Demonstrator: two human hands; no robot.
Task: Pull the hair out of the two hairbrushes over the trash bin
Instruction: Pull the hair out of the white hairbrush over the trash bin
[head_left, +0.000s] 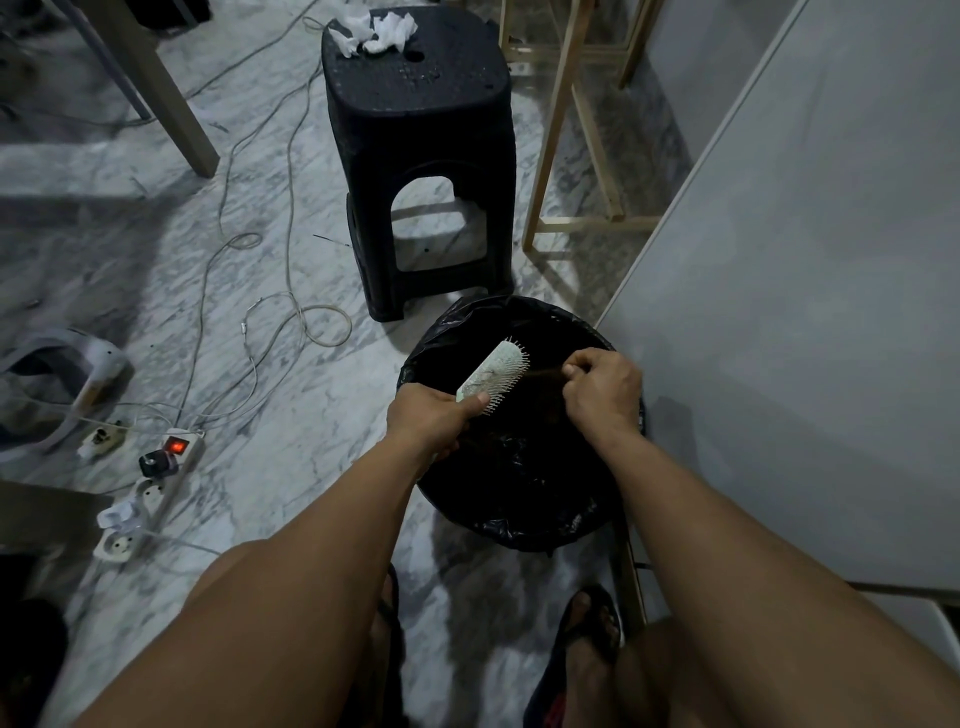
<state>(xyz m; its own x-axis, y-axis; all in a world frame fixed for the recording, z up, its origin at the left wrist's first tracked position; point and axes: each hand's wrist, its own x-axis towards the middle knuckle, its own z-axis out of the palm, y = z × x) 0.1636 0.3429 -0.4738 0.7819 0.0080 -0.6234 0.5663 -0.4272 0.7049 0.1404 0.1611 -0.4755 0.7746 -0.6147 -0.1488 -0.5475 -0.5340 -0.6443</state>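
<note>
A: Head view, L to R pls. What's far left?

B: Floor clutter only: power strip (156, 470) w/ a red switch lit, loose cables (249, 291). Not task stuff. Black stool (421, 156) behind the bin, crumpled tissue (374, 28) on top.

A: Hands?

B: Left hand (434, 418) wrapped round the handle end of the hairbrush (496, 374), thumb pressed along the edge. Right hand (602, 392) just beside the brush head, fingertips pinched on a tuft of dark hair (545, 371) that runs back to the bristles.

A: Key relation?

B: Brush long axis runs diagonal, from handle low-left in the left hand to tip up-right, bristles facing right toward the right hand. So the hair strings sideways betw. the two hands, right hand being the nearer one to the bristles. Both sit over the trash bin (519, 519), black liner, so anything let go should drop inside. My guess: pull needs to go right, away from the bristle face, while left holds steady.

A: 2nd brush?

B: Not visible anywhere in frame. Prob. still on brush one, can't judge more.

A: Any brands, text?

B: None readable on the brush, bin or strip. Too dim and small.
</note>
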